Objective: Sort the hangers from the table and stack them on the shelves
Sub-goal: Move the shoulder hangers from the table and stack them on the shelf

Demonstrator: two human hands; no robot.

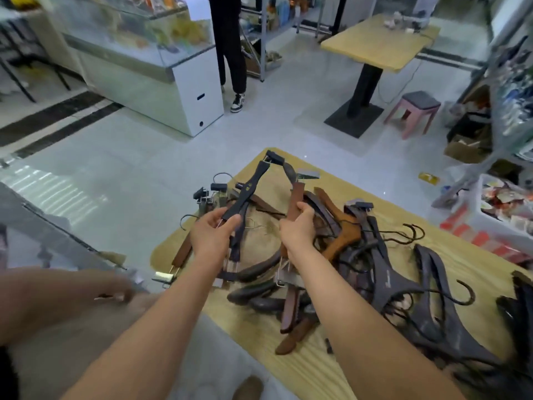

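The left hand (213, 235) grips a black clip-bar hanger (248, 194) and the right hand (297, 229) a brown wooden clip hanger (295, 203), both lifted clear of the tangled heap of dark hangers (383, 272) near the pale wooden table's (317, 368) far corner, seemingly to compare types.

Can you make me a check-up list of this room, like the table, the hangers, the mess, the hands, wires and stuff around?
Surface: wood-look table, mostly covered.
Job's things: tangled hanger pile; black clip hanger and brown clip hanger lifted above it.
Clutter: tan cloth-like patch under the pile.
Grippers: left hand grips the black one; right hand grips the brown one.
Cables: thin wire hangs off the second table.
Surroundings: pink stool, glass counter, a standing person.
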